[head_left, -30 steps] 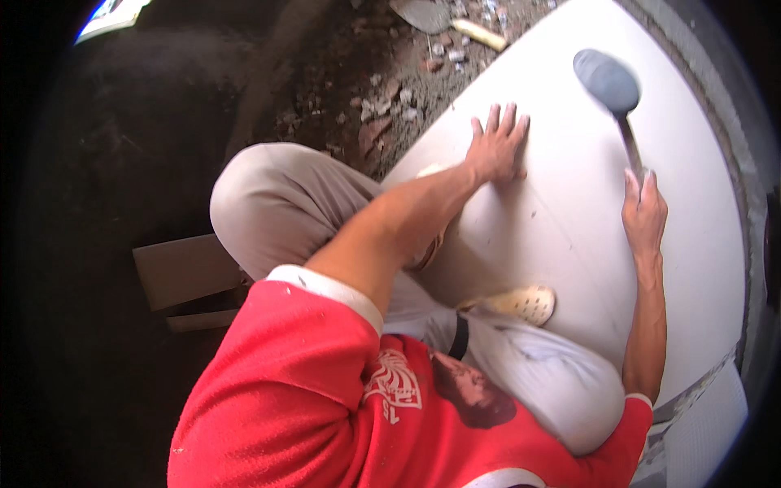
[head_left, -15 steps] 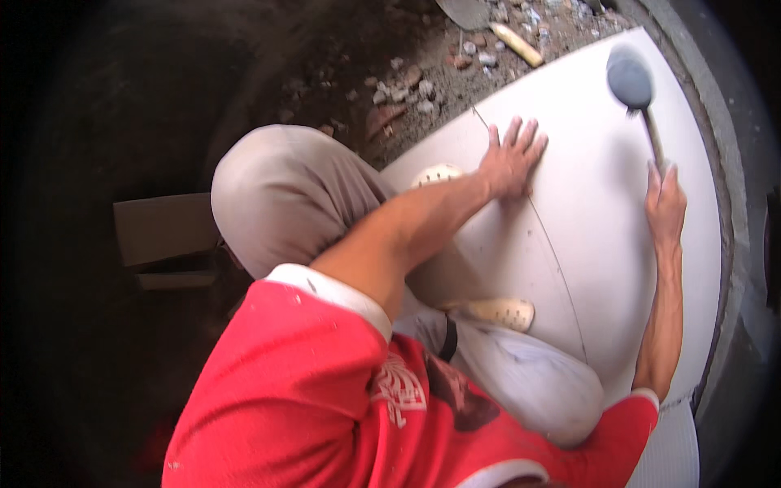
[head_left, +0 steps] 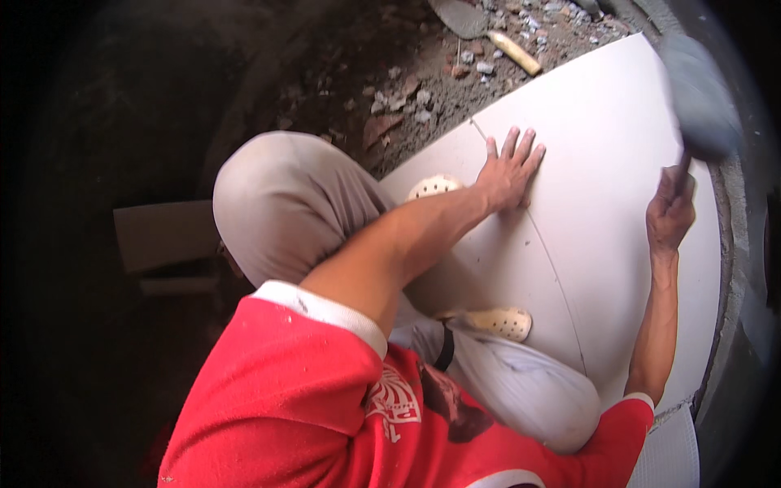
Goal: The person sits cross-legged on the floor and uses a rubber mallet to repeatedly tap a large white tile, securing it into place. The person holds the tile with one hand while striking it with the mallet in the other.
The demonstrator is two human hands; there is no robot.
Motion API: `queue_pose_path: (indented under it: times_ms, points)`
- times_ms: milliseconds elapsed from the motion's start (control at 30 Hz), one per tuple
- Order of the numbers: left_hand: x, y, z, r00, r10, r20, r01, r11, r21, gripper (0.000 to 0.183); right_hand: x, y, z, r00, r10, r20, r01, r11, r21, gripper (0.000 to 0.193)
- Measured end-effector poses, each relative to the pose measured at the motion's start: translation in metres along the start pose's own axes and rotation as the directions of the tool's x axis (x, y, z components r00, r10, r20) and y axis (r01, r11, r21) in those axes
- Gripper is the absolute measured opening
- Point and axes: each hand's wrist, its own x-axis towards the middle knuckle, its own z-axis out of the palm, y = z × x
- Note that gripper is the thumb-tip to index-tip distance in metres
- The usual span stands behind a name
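Note:
White floor tiles point(head_left: 602, 163) spread under me, with a thin dark seam running between them. My left hand point(head_left: 510, 169) lies flat near the upper end of that seam, fingers spread on the surface. At the right, my right hand point(head_left: 672, 208) is closed round the handle of a mallet point(head_left: 701, 99). Its dark grey head is smeared by motion and appears raised, close to the right border of the tiles. Whether the mallet touches anything cannot be made out.
Rubble and loose soil point(head_left: 399, 102) border the tiles at the far side. A trowel point(head_left: 514, 53) with a pale wooden handle lies there. A raised edge point(head_left: 728, 220) curves along the right. Cardboard-like pieces point(head_left: 163, 233) lie in shadow at left. My perforated shoes point(head_left: 500, 323) rest on the tiles.
The mallet has swung to the right and its head looks larger, as if lifted. My right hand has turned and shifted slightly. The left hand stays on the tile.

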Motion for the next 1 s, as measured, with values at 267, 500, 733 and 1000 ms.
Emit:
queue_pose_path:
  times_ms: [267,500,733,1000]
  points:
    - [0.007,-0.004,-0.007,1.0,0.013,-0.019,-0.013,1.0,0.008,0.124,-0.02,-0.009,0.007,0.918,0.135,0.373,-0.084,0.985,-0.15,0.022]
    - [-0.003,0.006,-0.008,0.999,0.02,0.025,-0.019,0.999,-0.049,0.124,-0.051,-0.005,0.007,0.956,-0.014,0.292,0.003,0.999,0.039,0.023]
    - [-0.005,0.007,-0.023,0.996,0.05,0.078,-0.045,0.996,-0.074,0.122,-0.003,0.001,-0.029,0.945,0.284,0.162,-0.277,0.959,-0.061,0.038]
    - [-0.01,0.022,-0.025,0.995,0.023,0.093,-0.02,0.999,-0.035,0.118,-0.07,-0.029,-0.029,0.96,0.273,-0.067,-0.273,0.962,0.0,0.047]
